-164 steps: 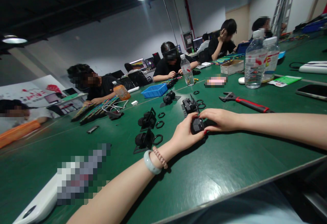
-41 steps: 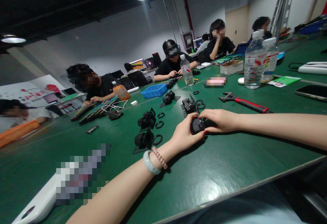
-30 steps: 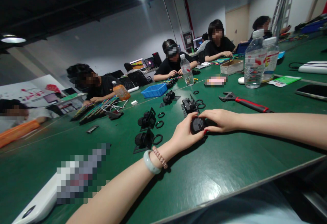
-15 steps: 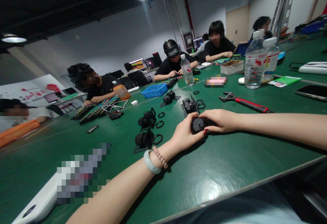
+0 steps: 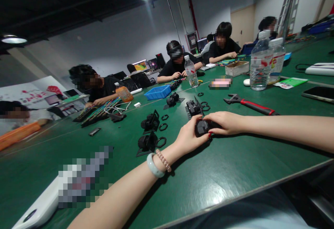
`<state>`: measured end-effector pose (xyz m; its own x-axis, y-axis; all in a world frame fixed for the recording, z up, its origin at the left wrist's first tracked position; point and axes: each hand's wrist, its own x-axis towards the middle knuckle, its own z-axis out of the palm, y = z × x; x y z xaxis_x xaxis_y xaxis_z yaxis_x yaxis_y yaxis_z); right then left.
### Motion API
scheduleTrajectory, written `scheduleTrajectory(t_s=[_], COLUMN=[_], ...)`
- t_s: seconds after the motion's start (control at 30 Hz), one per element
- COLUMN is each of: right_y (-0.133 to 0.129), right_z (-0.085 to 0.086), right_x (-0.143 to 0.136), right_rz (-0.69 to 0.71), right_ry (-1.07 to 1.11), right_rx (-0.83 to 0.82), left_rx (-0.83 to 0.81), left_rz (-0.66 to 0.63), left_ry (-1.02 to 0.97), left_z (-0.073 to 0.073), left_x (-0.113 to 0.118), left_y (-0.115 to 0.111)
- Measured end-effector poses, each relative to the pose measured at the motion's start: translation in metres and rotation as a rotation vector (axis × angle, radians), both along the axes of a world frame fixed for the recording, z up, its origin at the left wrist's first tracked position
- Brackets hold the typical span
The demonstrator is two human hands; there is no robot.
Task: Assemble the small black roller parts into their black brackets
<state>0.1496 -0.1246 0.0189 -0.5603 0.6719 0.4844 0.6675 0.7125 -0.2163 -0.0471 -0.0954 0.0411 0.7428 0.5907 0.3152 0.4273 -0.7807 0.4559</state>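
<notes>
Both my hands are closed round a black plastic part (image 5: 202, 127) with a rounded face, just above the green table. My left hand (image 5: 188, 131) grips it from the left, thumb along its near side. From the right, my right hand (image 5: 226, 122) holds its other end, and the fingers cover much of it. Just beyond my hands sits a black bracketed part (image 5: 193, 106) with black rings (image 5: 205, 107) beside it. Left of my left hand, similar black parts (image 5: 146, 142) stand near more black rings (image 5: 161, 142).
An adjustable wrench (image 5: 252, 105) with a red and black handle lies beyond my right forearm. Plastic bottles (image 5: 259, 65) and a phone (image 5: 319, 94) are at the right. A blue tray (image 5: 158, 92) sits farther back. Several people work around the green table (image 5: 235, 173).
My hands and the black part stay in nearly the same place. Across the table at the back right, a person's head has shifted slightly.
</notes>
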Motion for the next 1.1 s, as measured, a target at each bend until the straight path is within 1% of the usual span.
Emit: scheduleTrajectory(t_s=[0.53, 1.1], right_y=[-0.0016, -0.0004], right_z=[0.0034, 0.0019], right_x=[-0.0001, 0.0003], right_rz=[0.0, 0.001], right_ry=[-0.024, -0.01], right_rx=[-0.037, -0.045], left_rx=[0.008, 0.011], left_rz=[-0.013, -0.013], left_ry=[0.011, 0.008], left_z=[0.0002, -0.0002], left_x=[-0.0008, -0.0003], left_y=[0.0011, 0.0014])
